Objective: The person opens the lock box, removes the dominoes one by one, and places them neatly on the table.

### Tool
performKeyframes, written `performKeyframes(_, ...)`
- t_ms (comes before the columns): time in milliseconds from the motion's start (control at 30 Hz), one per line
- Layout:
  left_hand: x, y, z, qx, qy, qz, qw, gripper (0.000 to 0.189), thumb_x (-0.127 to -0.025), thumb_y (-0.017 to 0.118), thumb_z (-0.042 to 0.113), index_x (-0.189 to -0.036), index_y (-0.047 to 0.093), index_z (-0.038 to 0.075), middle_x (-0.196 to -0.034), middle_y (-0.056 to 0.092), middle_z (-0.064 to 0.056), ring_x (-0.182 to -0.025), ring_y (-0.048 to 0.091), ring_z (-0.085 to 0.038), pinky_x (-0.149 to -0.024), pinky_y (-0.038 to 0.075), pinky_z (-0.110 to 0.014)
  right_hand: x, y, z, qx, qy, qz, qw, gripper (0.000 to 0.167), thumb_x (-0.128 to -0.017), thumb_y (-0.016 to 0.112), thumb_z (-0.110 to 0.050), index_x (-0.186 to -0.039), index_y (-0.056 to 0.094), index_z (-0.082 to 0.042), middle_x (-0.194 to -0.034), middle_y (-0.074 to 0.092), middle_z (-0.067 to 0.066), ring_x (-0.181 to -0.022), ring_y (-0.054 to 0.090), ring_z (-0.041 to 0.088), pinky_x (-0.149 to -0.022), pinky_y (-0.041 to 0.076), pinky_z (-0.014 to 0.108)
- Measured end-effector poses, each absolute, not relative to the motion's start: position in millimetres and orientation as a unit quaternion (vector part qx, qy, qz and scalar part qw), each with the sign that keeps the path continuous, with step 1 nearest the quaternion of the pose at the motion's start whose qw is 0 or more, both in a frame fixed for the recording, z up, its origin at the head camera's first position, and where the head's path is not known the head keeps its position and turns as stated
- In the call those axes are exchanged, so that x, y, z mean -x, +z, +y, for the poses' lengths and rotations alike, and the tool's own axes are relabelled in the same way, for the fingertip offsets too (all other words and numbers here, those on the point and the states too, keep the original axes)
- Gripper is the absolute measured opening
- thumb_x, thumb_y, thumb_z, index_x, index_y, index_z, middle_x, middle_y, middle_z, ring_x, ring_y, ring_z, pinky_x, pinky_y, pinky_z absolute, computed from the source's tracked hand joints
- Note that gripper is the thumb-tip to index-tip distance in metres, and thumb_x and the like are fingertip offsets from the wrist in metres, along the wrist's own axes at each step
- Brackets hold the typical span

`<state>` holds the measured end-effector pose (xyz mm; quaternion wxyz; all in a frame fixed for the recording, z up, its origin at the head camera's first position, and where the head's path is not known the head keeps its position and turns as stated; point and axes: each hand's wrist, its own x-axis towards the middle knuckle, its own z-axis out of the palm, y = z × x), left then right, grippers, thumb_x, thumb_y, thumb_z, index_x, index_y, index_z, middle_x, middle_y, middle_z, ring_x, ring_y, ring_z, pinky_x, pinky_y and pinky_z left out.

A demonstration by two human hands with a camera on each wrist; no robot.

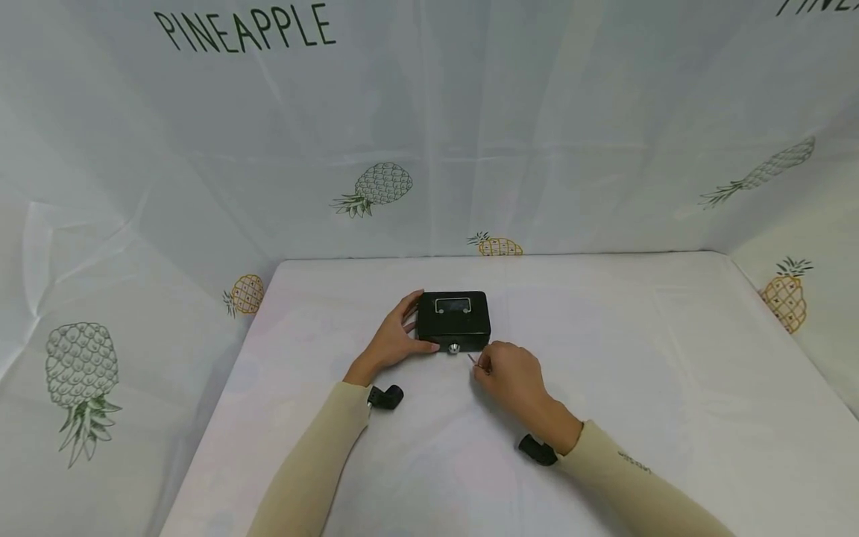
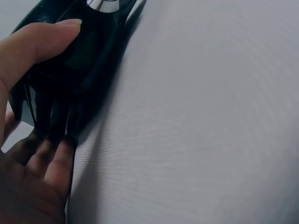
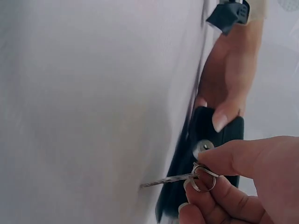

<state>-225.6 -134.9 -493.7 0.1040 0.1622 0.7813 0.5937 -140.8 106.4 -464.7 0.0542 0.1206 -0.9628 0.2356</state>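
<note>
A black cash box [image 1: 439,322] with a folding handle [image 1: 453,300] on its lid sits closed on the table, a round silver lock [image 1: 454,348] on its front. My left hand [image 1: 394,337] grips the box's left end. In the left wrist view its thumb [image 2: 44,39] presses the front face near the lock, and its other fingers lie along the end. Just in front of the box's right corner, my right hand [image 1: 515,374] pinches a small metal key [image 3: 168,180] on a split ring [image 3: 195,188]. The key's blade sticks out past the fingers, apart from the lock.
White cloth covers the table [image 1: 604,335]. Behind it and at both sides hangs a pale curtain [image 1: 550,134] printed with pineapples. A black wrist camera [image 1: 386,397] juts from the left sleeve, and another black camera [image 1: 537,450] from the right one.
</note>
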Motion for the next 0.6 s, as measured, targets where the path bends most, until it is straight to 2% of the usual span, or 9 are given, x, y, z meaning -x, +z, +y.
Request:
performKeyframes(400, 227, -494, -136, -0.158, 0.596, 0.78, 0.11, 0.112, -0.077, 0.092, -0.002, -0.168, 0.026, 0.007, -0.171, 0.031, -0.015, -0.158, 0.031, -0.033, -0.126, 0.038, -0.044, 145, -471, 85, -0.104, 0.234, -0.965, 0.061, 0.015, -0.085, 0.079, -0.008, -0.072, 0.074, -0.012, -0.068, 0.067, -0.002, -0.06, 0.058, 0.012, -0.051, 0.052, 0.031)
performKeyframes(600, 228, -495, -136, -0.155, 0.594, 0.782, 0.108, 0.111, -0.078, 0.092, -0.001, -0.167, 0.028, 0.007, -0.171, 0.032, -0.014, -0.158, 0.032, -0.032, -0.126, 0.039, -0.044, 148, -470, 79, -0.094, 0.233, -0.966, 0.062, 0.03, -0.083, 0.074, -0.005, -0.057, 0.064, -0.016, -0.056, 0.054, -0.007, -0.054, 0.047, 0.01, -0.043, 0.043, 0.03)
